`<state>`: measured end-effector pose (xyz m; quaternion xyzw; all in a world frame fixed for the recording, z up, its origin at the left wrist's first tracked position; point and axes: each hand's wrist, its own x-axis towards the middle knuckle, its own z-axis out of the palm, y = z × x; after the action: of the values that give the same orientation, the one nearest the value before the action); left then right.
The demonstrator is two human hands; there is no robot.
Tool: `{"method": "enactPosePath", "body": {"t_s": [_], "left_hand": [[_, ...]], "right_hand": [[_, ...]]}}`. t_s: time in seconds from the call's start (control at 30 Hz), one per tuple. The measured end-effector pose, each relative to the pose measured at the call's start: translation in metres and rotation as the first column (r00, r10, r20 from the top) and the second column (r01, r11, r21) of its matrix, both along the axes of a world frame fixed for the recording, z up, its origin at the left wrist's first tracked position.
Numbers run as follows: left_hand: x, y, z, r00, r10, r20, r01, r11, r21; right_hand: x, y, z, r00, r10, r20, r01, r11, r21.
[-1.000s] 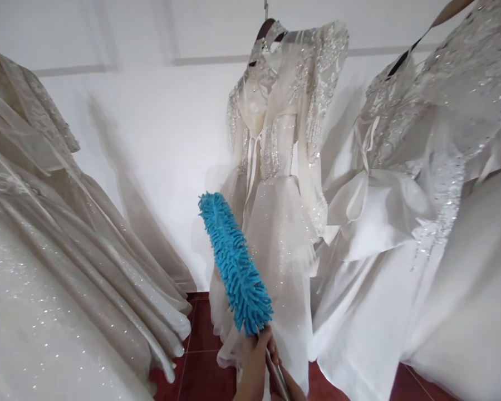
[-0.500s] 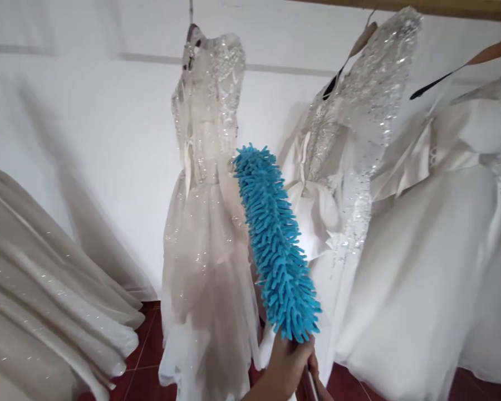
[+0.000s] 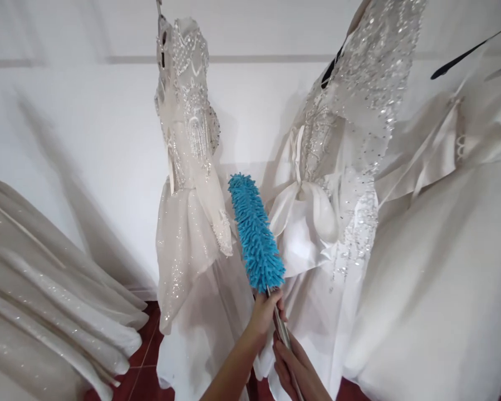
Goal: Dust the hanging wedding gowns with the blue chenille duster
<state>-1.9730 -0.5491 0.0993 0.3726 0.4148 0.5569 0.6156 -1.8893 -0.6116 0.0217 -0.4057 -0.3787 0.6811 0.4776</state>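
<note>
A blue microfiber duster (image 3: 256, 234) with a metal handle points up and away from me, its fluffy head between two hanging gowns. My left hand (image 3: 265, 309) is wrapped round the handle just below the fluffy part. Lower down, my right hand (image 3: 294, 362) also grips the handle. Left of the duster hangs a beaded, long-sleeved wedding dress (image 3: 187, 223), its sleeve close beside the duster head. To the right is a sequined white dress (image 3: 317, 223) with a satin bow. Whether the head touches either dress I cannot tell.
A glittery wide skirt (image 3: 45, 289) fills the left side. On the right hangs another full white gown (image 3: 434, 267). Behind them stands a white wall (image 3: 108, 139) with moulding, above a dark red tiled floor (image 3: 144, 362).
The duster has moved forward, away from me, and slightly left and lower. More of both hands and the handle now shows. The beaded dress has turned and shifted left, bringing its sleeve into view.
</note>
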Motion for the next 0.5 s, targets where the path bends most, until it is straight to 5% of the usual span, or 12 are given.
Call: {"method": "enactPosePath", "body": {"t_s": [0.13, 0.27, 0.5], "left_hand": [[-0.021, 0.031, -0.010, 0.997, 0.056, 0.062, -0.055, 0.998, -0.020], [-0.037, 0.057, -0.029, 0.991, 0.098, 0.094, -0.092, 0.993, -0.068], [-0.050, 0.081, -0.093, 0.978, 0.153, 0.141, -0.124, 0.973, -0.192]], "right_hand": [[-0.021, 0.031, 0.005, 0.992, 0.118, -0.055, -0.117, 0.993, 0.024], [-0.034, 0.060, -0.007, 0.979, 0.189, -0.076, -0.186, 0.981, 0.054], [-0.043, 0.081, -0.057, 0.979, 0.200, 0.027, -0.200, 0.980, -0.002]]}}
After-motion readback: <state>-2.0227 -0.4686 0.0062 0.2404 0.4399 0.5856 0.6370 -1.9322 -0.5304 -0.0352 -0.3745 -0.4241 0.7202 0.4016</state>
